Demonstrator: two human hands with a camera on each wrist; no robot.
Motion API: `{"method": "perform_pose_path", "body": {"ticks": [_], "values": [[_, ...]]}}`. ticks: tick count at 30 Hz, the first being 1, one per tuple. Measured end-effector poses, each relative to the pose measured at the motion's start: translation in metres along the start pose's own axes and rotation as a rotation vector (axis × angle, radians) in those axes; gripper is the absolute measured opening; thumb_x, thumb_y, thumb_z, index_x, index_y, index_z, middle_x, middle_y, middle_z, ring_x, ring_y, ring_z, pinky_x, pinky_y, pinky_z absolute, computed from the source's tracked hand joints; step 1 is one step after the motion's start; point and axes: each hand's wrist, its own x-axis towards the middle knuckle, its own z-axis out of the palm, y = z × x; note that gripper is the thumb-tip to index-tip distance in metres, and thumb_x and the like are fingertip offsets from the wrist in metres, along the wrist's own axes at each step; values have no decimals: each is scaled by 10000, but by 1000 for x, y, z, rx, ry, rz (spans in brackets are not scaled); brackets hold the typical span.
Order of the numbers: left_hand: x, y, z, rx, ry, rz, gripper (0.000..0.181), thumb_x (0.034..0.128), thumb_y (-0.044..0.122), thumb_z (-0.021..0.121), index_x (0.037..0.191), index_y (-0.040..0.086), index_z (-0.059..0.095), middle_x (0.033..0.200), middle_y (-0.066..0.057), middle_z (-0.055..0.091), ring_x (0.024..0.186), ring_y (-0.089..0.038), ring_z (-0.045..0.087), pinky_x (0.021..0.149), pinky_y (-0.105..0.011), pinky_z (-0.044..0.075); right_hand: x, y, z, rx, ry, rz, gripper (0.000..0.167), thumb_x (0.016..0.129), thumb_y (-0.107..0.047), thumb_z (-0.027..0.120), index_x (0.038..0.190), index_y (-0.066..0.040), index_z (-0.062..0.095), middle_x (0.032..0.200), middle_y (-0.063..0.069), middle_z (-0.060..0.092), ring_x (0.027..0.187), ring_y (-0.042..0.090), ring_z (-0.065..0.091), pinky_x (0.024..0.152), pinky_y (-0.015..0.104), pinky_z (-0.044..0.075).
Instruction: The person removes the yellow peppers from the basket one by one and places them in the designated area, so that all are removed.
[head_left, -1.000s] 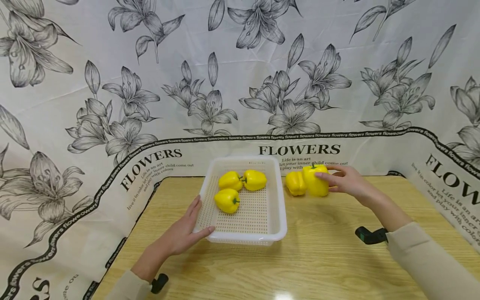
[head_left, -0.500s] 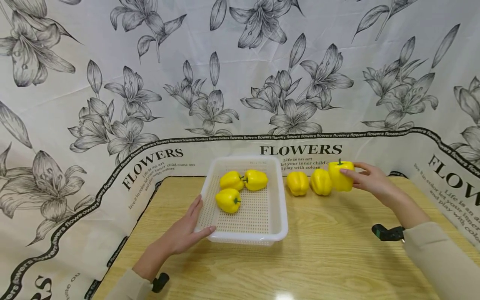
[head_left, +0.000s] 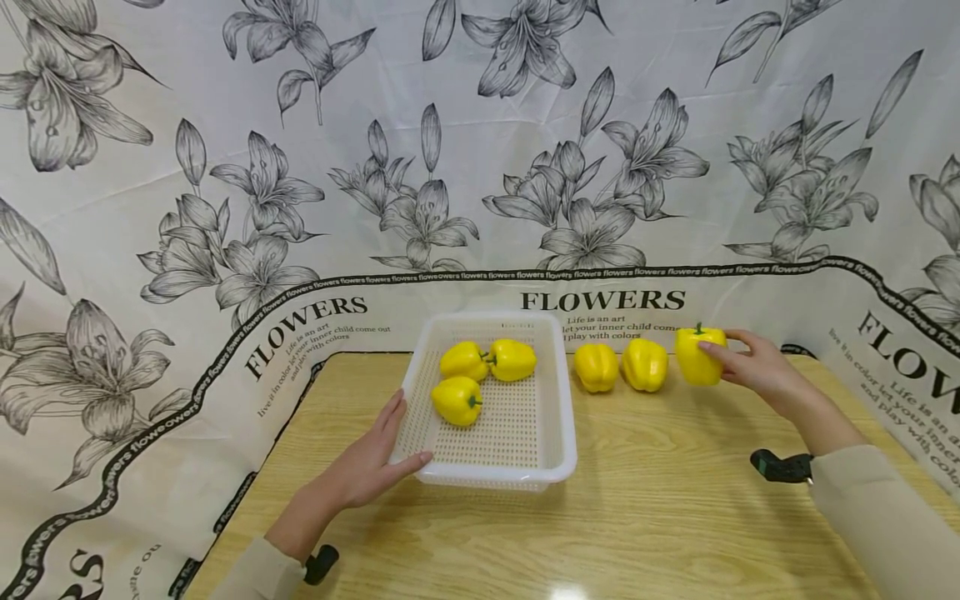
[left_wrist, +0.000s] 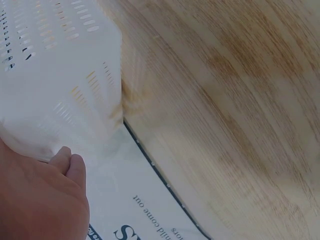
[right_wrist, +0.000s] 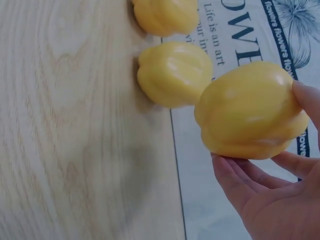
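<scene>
My right hand (head_left: 767, 371) holds a yellow bell pepper (head_left: 699, 357) between thumb and fingers, stem up. In the right wrist view the held bell pepper (right_wrist: 250, 112) is raised, with a shadow on the table beneath. Left of it on the table sit two more yellow bell peppers, one nearer (head_left: 645, 365) and one farther left (head_left: 596, 367). My left hand (head_left: 367, 462) grips the near left corner of a white plastic basket (head_left: 558, 450), thumb over the rim, fingers along its outer side. Inside that basket lie three yellow bell peppers (head_left: 456, 402).
The wood-grain table (head_left: 637, 517) runs under everything. A flower-printed cloth (head_left: 420, 292) hangs behind it and at both sides. Each wrist carries a small black device, the right one (head_left: 782, 467) beside the sleeve.
My right hand has carried its bell pepper rightward, away from the two beside the basket, and slightly lower in the last half second. The left hand and basket have stayed put.
</scene>
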Motion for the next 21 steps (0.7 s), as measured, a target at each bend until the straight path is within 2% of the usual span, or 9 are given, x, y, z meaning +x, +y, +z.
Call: {"method": "perform_pose_path", "body": {"ticks": [6,10,15,21], "values": [[0,0,0,12,-8,-6,1049,961,716,494,1646,78,19,1716,-24,-86,1534,-355,219,1201,-532,300,10,15,0,-1,21,10,938,1068,-545,403,1550,181,57,1529,453,201,1329,558,429,886,293,592],[1,1,-3,9,-1,-7,1055,956,722,496,1647,82,21,1716,-19,-84,1534,-360,219,1200,-539,295,18,27,0,8,33,19,937,1071,-546,381,1552,177,29,1533,462,177,1340,561,408,959,400,571],[0,1,-1,6,-6,-17,1048,956,720,499,1649,87,33,1716,-1,-87,1536,-354,219,1198,-546,298,27,40,4,15,37,69,953,1065,-573,357,1559,158,-4,1548,465,137,1374,564,356,1058,553,476],[-1,2,-1,14,-9,-26,1043,956,726,491,1648,93,35,1713,8,-91,1541,-339,208,1201,-532,300,35,46,10,40,35,83,942,1070,-564,341,1556,159,-18,1560,467,82,1389,568,315,1100,623,406]]}}
